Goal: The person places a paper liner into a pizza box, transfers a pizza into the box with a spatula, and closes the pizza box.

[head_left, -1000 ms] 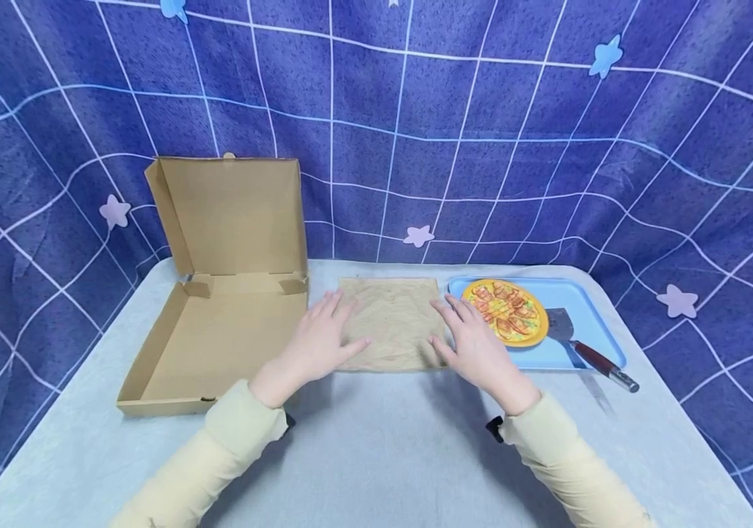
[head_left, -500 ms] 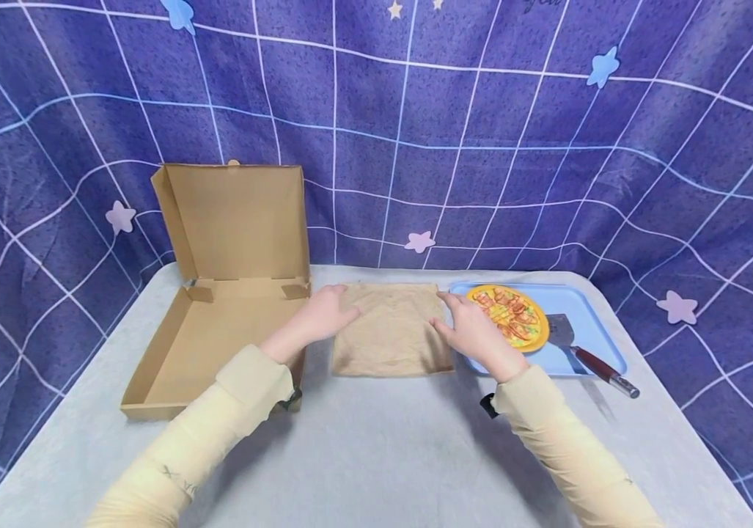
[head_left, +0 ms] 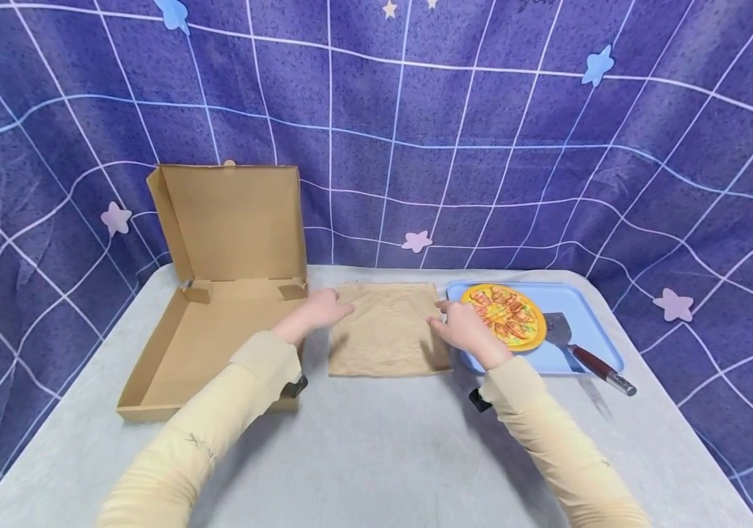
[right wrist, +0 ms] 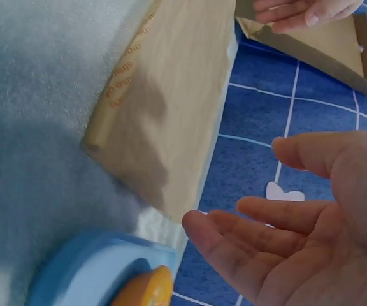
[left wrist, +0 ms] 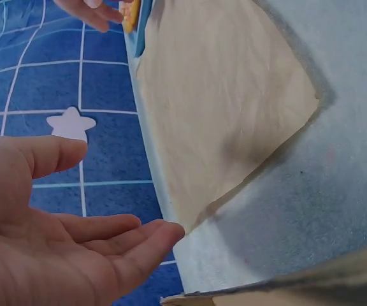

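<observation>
A creased sheet of brown paper lies flat between my hands; one edge is raised and bears reddish lettering in the right wrist view. My left hand is at its left side, and in the left wrist view the fingertips overlap a far corner. At the right side is my right hand, fingertips close to the opposite far corner in the right wrist view. Thumb and fingers are apart on both hands, nothing between them. The pizza, with an orange rim, sits on a blue tray beside my right hand.
A cardboard pizza box stands at the left with its lid raised. On the tray's right half rests a spatula, its dark handle sticking out over the front edge. A blue grid-patterned curtain hangs behind the table.
My hands have turned, their fingers no longer spread over the paper, and moved slightly toward its far corners. The paper, box, pizza and spatula have stayed in place.
</observation>
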The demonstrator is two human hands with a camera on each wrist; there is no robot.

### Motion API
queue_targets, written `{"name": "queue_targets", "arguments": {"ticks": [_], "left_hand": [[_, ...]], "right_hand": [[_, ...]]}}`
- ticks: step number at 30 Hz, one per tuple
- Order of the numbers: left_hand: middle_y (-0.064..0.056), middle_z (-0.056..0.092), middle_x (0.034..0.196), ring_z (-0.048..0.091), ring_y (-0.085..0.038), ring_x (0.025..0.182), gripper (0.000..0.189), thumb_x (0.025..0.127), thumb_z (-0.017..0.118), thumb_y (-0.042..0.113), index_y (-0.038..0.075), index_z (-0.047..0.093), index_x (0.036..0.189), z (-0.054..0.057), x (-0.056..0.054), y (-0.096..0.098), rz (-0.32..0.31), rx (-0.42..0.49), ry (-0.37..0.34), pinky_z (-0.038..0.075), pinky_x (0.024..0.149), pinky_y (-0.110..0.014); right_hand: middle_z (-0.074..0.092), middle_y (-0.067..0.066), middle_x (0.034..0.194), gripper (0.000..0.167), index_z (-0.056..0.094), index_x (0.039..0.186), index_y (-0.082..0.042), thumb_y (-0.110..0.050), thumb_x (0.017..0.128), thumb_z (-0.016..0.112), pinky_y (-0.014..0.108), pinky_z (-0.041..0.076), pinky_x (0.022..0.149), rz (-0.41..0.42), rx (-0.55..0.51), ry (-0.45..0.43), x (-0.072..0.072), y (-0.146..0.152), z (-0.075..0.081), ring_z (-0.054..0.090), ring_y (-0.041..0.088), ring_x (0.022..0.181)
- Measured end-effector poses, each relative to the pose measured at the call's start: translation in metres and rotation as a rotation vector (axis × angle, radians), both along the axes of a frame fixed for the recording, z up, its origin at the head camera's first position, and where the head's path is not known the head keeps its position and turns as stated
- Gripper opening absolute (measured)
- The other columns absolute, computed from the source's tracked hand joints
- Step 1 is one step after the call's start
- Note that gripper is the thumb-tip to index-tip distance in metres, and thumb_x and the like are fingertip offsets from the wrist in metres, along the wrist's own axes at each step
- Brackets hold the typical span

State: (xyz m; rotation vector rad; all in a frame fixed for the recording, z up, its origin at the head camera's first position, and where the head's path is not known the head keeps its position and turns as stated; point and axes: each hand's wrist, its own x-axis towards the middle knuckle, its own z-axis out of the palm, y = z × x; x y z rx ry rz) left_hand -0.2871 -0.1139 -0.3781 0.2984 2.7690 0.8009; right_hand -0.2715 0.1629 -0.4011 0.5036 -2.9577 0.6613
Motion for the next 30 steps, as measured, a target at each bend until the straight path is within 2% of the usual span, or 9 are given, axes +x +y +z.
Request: {"name": "queue_targets", "arguments": {"ticks": [3,6,9,13,17,19,22,26,30], "left_hand": [[-0.03,0.051,0.128,0.049,-0.04,0.12,0.06,0.095,0.048,0.037,-0.013,0.045,0.128,-0.004,-0.001,-0.001,0.025,0.04,-0.049,0.041,0.102,-0.049],[-0.017,0.058,0.096,0.058,-0.028,0.094,0.043,0.094,0.05,0.036,-0.005,0.056,0.102,-0.007,-0.002,-0.003,0.052,0.088,-0.096,0.048,0.09,-0.045],[-0.001,0.041,0.067,0.044,-0.017,0.063,0.033,0.094,0.05,0.035,0.008,0.047,0.074,-0.011,-0.004,-0.005,0.078,0.147,-0.163,0.047,0.071,-0.039],[0.007,0.027,0.053,0.027,-0.01,0.048,0.039,0.094,0.05,0.031,0.017,0.033,0.062,-0.017,-0.008,-0.009,0.102,0.236,-0.239,0.038,0.059,-0.035],[0.008,0.025,0.05,0.025,-0.009,0.045,0.04,0.095,0.05,0.027,0.017,0.032,0.061,-0.022,-0.012,-0.013,0.121,0.291,-0.252,0.037,0.061,-0.034],[0.007,0.025,0.05,0.026,-0.009,0.045,0.04,0.095,0.049,0.025,0.016,0.032,0.06,-0.024,-0.014,-0.014,0.13,0.299,-0.255,0.037,0.062,-0.035],[0.007,0.027,0.049,0.027,-0.01,0.046,0.038,0.094,0.048,0.021,0.016,0.033,0.06,-0.025,-0.016,-0.014,0.133,0.32,-0.263,0.036,0.063,-0.035],[0.007,0.029,0.048,0.028,-0.01,0.046,0.032,0.091,0.047,0.017,0.016,0.034,0.062,-0.026,-0.016,-0.013,0.141,0.341,-0.264,0.034,0.061,-0.032],[0.005,0.033,0.054,0.035,-0.01,0.05,0.022,0.09,0.046,0.011,0.013,0.038,0.069,-0.025,-0.015,-0.011,0.188,0.354,-0.256,0.042,0.063,-0.028]], "right_hand": [[0.065,0.028,0.108,0.048,0.055,0.121,0.012,-0.024,0.091,0.056,0.047,0.05,0.09,-0.018,0.01,-0.037,-0.003,-0.002,-0.005,0.063,0.039,0.101],[0.065,0.027,0.107,0.048,0.055,0.121,0.013,-0.024,0.091,0.055,0.048,0.05,0.091,-0.033,0.022,-0.077,-0.004,-0.005,-0.009,0.062,0.04,0.102],[0.063,0.027,0.113,0.049,0.055,0.121,0.013,-0.025,0.092,0.054,0.048,0.047,0.095,-0.052,0.043,-0.123,-0.005,-0.006,-0.012,0.059,0.042,0.108],[0.058,0.029,0.121,0.049,0.054,0.122,0.014,-0.026,0.094,0.052,0.049,0.044,0.099,-0.08,0.067,-0.165,-0.008,-0.007,-0.014,0.054,0.043,0.114],[0.063,0.028,0.111,0.042,0.06,0.113,0.012,-0.024,0.094,0.052,0.047,0.05,0.089,-0.094,0.071,-0.161,-0.012,-0.007,-0.014,0.061,0.04,0.101],[0.066,0.021,0.086,0.032,0.064,0.092,0.009,-0.021,0.093,0.052,0.04,0.053,0.073,-0.101,0.056,-0.15,-0.016,-0.008,-0.015,0.063,0.032,0.079],[0.057,0.013,0.067,0.028,0.055,0.067,-0.002,-0.017,0.091,0.053,0.035,0.048,0.059,-0.105,0.042,-0.116,-0.02,-0.007,-0.017,0.054,0.026,0.062],[0.055,0.013,0.063,0.032,0.045,0.057,-0.009,-0.011,0.087,0.054,0.037,0.048,0.057,-0.109,0.035,-0.057,-0.023,-0.004,-0.018,0.054,0.028,0.061],[0.047,0.008,0.056,0.032,0.04,0.053,-0.01,-0.008,0.082,0.052,0.032,0.041,0.05,-0.145,0.002,-0.051,-0.024,-0.003,-0.019,0.049,0.025,0.057]]}}
